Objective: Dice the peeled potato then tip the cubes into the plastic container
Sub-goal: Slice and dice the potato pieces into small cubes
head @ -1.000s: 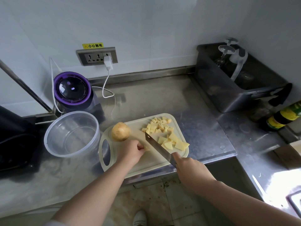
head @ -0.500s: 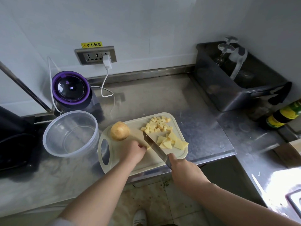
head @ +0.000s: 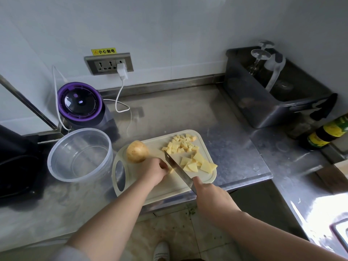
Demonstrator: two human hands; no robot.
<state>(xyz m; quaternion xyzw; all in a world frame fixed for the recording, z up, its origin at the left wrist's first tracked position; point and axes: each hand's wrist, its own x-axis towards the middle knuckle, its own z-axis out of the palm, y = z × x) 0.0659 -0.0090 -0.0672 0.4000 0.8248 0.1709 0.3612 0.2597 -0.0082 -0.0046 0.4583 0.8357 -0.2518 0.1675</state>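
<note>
Head view: a pale cream plastic cutting board point(head: 165, 187) with a handle slot is seen lying on the stainless-steel surface point(head: 188, 113). The left hand point(head: 156, 171) is curled down on the board, fingers bent over a small potato piece point(head: 171, 170) that is almost wholly hidden beneath them. The right hand point(head: 211, 196) is wrapped round the handle of a steel-bladed kitchen knife point(head: 177, 168); the handle itself is covered, and the blade is set just beside the left knuckles, tip pointing away.

A round yellowish-brown potato point(head: 137, 151) is parked whole at the board's far left corner. A heap of small yellow potato cubes point(head: 180, 145) is gathered at the far edge, and larger flat yellow slices point(head: 199, 163) are spread right of the blade.

The clear round plastic container point(head: 81, 177) is stood on the surface just left of the board. No cubes are seen in it.

Behind it, a purple-rimmed dark blender point(head: 80, 102) is placed. On the wall, a grey socket strip point(head: 109, 63) is fitted, a white plug point(head: 122, 71) pushed in, and above it a yellow warning label point(head: 103, 51) is read: "小心触电". At the right, a dark bottle point(head: 327, 134) is wrapped in a yellow-green label, print too blurred to be read.
</note>
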